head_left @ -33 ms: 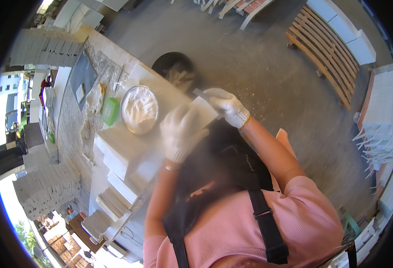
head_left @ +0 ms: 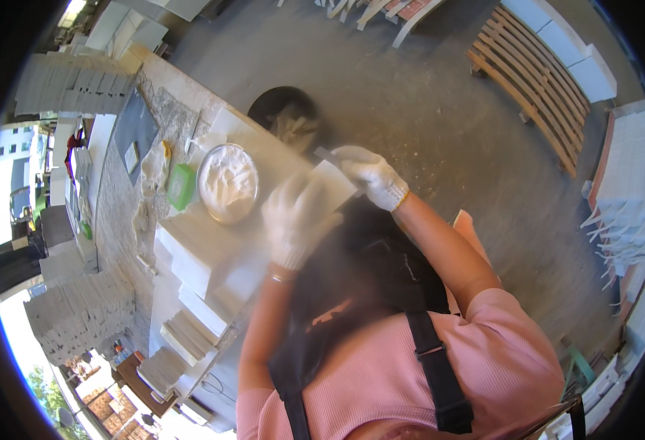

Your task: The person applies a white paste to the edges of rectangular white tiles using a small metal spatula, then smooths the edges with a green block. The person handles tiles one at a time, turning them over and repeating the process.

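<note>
Both of my hands wear white work gloves. My left hand (head_left: 289, 220) lies over a white tile (head_left: 333, 185) and holds it at the table's edge; haze softens its fingers. At the tile's far corner, my right hand (head_left: 370, 174) is closed on a small flat grey scraper-like piece (head_left: 328, 156), which touches or nearly touches the tile's edge. Beside my left hand stands a round metal bowl (head_left: 203, 202) of white paste or powder (head_left: 228, 180). A green block (head_left: 181, 185) sits just left of the bowl.
White slabs are stacked (head_left: 183, 257) left of my left hand on the long worktable (head_left: 162, 110). A black bucket (head_left: 282, 99) with scraps stands on the floor past the table edge. Farther off are a slatted wooden pallet (head_left: 531, 88) and strapped stacks of tiles (head_left: 627, 176).
</note>
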`<state>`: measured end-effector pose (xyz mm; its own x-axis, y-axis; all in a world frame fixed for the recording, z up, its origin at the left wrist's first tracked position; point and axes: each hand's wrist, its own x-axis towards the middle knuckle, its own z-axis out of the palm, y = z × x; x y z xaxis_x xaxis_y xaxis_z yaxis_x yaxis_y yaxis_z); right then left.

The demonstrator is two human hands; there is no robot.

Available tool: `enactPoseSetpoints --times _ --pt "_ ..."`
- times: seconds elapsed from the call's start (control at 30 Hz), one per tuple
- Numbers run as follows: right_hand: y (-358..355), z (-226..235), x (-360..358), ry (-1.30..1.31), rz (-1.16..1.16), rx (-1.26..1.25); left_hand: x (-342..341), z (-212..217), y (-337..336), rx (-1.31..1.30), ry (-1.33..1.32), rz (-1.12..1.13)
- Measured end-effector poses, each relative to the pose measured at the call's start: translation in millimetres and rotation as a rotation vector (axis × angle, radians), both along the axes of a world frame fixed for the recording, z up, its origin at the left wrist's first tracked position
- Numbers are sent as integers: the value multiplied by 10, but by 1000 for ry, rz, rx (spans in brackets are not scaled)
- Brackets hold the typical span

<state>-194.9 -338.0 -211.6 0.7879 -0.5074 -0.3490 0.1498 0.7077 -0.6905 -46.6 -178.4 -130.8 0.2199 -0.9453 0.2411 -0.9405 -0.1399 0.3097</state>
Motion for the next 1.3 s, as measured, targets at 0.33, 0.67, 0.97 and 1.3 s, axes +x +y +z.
enactPoseSetpoints --times 0.33,0.67,0.97,1.3 --pt "201 0 -283 -26 -26 266 16 -72 -4 -2 6 -14" --pt "-86 -81 332 -140 -63 72 -8 -22 -8 23 57 17" --pt "140 37 -158 11 8 321 27 -76 4 9 51 -15" --pt "175 32 -229 -36 6 257 6 -71 5 3 51 -3"
